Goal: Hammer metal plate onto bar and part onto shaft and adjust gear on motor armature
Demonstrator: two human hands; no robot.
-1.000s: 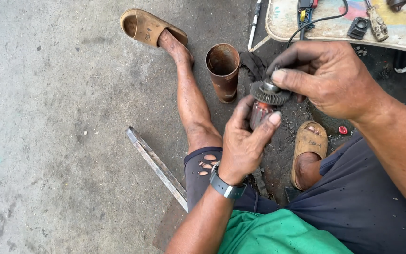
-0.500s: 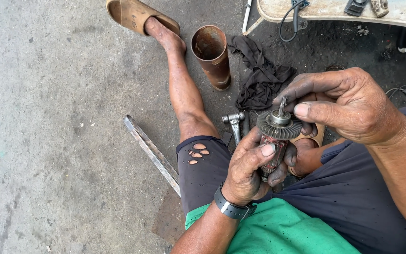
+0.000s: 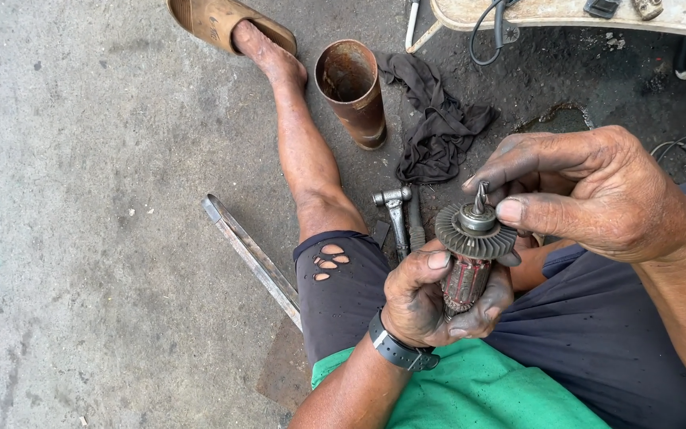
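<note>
Left hand [image 3: 430,306] clamped around the motor armature [image 3: 470,254]; right hand [image 3: 589,195] pinches its fan [image 3: 474,232], still mounted; wrench [image 3: 395,214] lies at ten o'clock.

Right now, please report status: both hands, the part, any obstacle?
Left hand wrapped around motor armature, upright. Right hand fingers pinching its fan top. Hammer, black rag on floor beyond, apart.

Left hand [image 3: 426,298] gripping motor armature [image 3: 470,254], right hand [image 3: 589,195] pinching its fan top
</note>
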